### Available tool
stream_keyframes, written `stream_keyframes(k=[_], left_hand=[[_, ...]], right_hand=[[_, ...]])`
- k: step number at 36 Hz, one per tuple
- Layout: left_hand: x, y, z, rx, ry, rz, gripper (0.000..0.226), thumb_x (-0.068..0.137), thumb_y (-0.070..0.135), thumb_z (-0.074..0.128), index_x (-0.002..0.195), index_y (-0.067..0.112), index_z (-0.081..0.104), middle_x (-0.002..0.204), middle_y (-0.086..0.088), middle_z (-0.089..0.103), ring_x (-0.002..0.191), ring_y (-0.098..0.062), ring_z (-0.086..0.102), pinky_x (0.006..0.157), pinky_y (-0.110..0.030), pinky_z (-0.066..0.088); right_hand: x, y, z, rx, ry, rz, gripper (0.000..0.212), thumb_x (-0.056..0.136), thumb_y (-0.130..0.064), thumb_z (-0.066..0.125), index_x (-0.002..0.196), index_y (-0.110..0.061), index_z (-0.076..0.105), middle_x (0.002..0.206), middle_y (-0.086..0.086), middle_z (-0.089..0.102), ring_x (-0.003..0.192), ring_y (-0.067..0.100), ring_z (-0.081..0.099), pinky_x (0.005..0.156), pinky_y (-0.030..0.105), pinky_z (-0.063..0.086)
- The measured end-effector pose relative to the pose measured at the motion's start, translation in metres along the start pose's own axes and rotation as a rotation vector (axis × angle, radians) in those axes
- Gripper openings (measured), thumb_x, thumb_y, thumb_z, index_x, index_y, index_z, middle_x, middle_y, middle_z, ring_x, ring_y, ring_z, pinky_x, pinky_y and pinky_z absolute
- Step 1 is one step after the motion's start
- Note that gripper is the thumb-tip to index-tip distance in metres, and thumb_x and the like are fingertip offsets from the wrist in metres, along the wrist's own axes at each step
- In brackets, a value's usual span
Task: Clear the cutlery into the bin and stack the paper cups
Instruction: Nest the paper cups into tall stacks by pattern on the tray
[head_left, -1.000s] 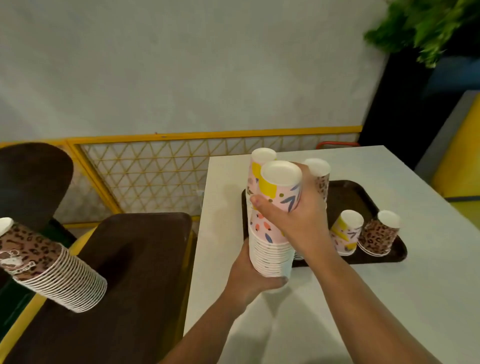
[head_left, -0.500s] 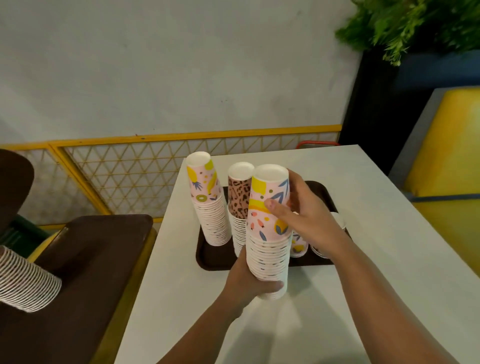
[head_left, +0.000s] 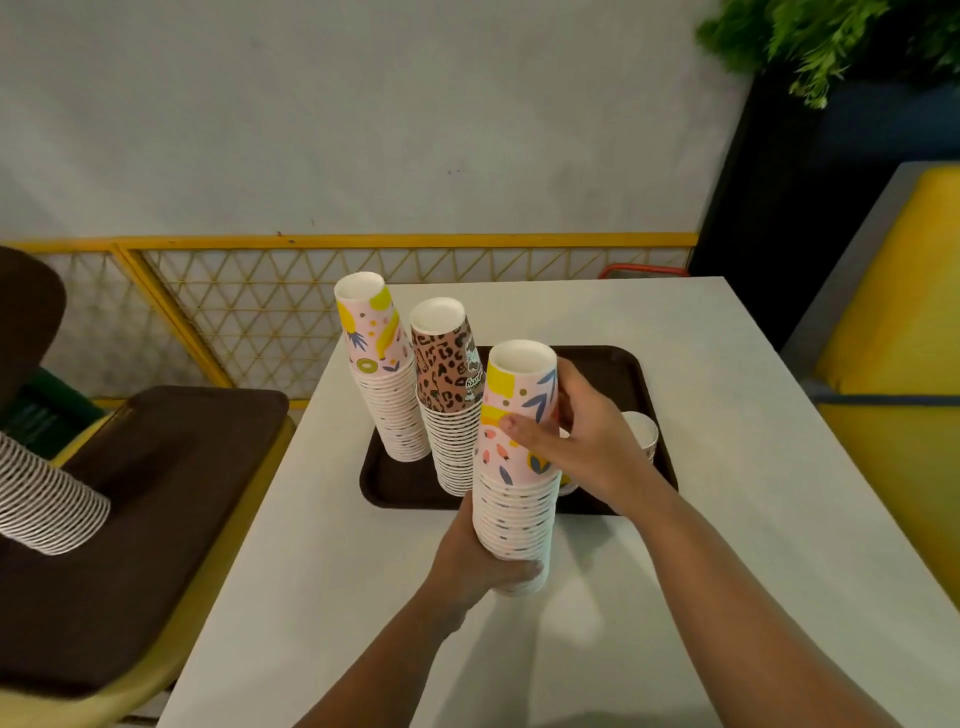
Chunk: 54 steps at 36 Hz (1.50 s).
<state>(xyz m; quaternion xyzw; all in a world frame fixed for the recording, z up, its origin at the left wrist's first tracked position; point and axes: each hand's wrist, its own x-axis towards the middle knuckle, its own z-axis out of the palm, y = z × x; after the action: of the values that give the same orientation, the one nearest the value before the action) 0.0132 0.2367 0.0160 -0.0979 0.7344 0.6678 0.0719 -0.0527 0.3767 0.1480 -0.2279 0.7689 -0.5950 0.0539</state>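
Observation:
A tall stack of upside-down pink patterned paper cups stands between my hands over the near side of the white table. My left hand grips the stack's lower end. My right hand grips the top cup, thumb across its front. Behind, on a dark brown tray, stand a second pink patterned stack and a leopard-print stack. A single cup peeks out behind my right hand, mostly hidden. No cutlery or bin is visible.
A brown cushioned yellow chair sits left of the table with another cup stack lying at the left edge. A yellow lattice railing runs behind. A yellow seat and a plant are at right.
The view swung right, so the tray and stacks sit more to the centre. My right hand stays on the top cup, which sits lower on the stack than a second ago. My left hand keeps its hold.

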Motion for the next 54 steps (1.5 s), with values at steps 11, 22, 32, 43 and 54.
stream_keyframes(k=[11, 22, 32, 43, 54], left_hand=[[0.008, -0.003, -0.010, 0.050, -0.010, -0.027, 0.105, 0.039, 0.032, 0.091, 0.133, 0.032, 0.045, 0.123, 0.010, 0.064, 0.115, -0.010, 0.059, 0.096, -0.045, 0.052], [0.016, -0.005, -0.012, 0.047, -0.041, -0.031, 0.102, 0.038, 0.030, 0.091, 0.130, 0.033, 0.047, 0.121, 0.009, 0.065, 0.115, -0.013, 0.060, 0.095, -0.049, 0.051], [0.019, -0.003, -0.013, 0.043, -0.081, -0.029, 0.102, 0.038, 0.029, 0.090, 0.130, 0.034, 0.046, 0.120, 0.011, 0.065, 0.113, -0.010, 0.060, 0.093, -0.041, 0.054], [0.021, -0.006, -0.016, 0.027, -0.064, -0.029, 0.103, 0.038, 0.028, 0.090, 0.131, 0.032, 0.046, 0.120, 0.010, 0.066, 0.112, -0.012, 0.061, 0.091, -0.040, 0.055], [0.019, -0.012, -0.027, -0.010, -0.005, -0.045, 0.101, 0.042, 0.026, 0.092, 0.132, 0.031, 0.046, 0.120, 0.007, 0.065, 0.114, -0.016, 0.060, 0.092, -0.044, 0.054]], right_hand=[[0.007, -0.010, 0.005, -0.048, 0.088, -0.078, 0.041, 0.076, -0.026, 0.072, 0.099, -0.045, 0.045, 0.093, -0.032, 0.057, 0.088, -0.018, 0.057, 0.066, 0.003, 0.045], [0.010, -0.012, 0.001, -0.081, 0.189, -0.124, 0.038, 0.077, -0.029, 0.071, 0.104, -0.040, 0.047, 0.095, -0.027, 0.060, 0.090, -0.011, 0.060, 0.071, 0.007, 0.048], [0.012, -0.015, -0.003, -0.141, 0.251, -0.077, 0.038, 0.078, -0.033, 0.069, 0.108, -0.034, 0.045, 0.091, -0.030, 0.054, 0.081, -0.018, 0.057, 0.068, 0.005, 0.048], [0.027, -0.032, -0.022, 0.172, 0.460, -0.043, 0.034, 0.078, -0.035, 0.070, 0.108, -0.024, 0.058, 0.101, -0.006, 0.070, 0.090, 0.010, 0.069, 0.075, 0.032, 0.057], [0.053, 0.021, -0.034, -0.062, 0.793, -0.003, 0.044, 0.083, -0.031, 0.066, 0.120, -0.012, 0.053, 0.104, -0.007, 0.061, 0.089, 0.001, 0.059, 0.068, 0.002, 0.044]])
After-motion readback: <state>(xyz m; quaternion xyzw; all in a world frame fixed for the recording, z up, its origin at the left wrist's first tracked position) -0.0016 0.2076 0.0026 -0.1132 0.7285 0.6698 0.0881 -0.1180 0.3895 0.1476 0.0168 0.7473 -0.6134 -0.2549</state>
